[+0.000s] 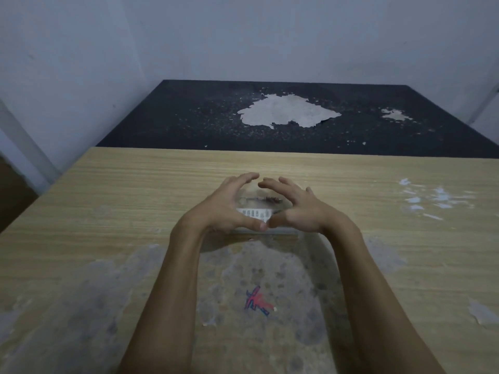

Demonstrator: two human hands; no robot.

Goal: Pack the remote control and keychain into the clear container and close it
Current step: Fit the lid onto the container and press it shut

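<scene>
A clear container (252, 202) stands on the wooden table (108, 201), mostly hidden by my hands. Through its clear plastic I see a white remote control (255, 213) with rows of buttons and, behind it, a dark fuzzy keychain (270, 198). My left hand (222, 209) cups the container's left side and my right hand (301, 211) cups its right side. Both thumbs meet at the near edge, and the fingers arch over the top. Whether the lid is fully seated is hidden.
The table's laminate is worn grey near me, with a red and blue scribble (258, 300). White paint flecks (432, 198) lie to the right. A black peeling surface (270, 117) adjoins the far edge, with walls behind and at left.
</scene>
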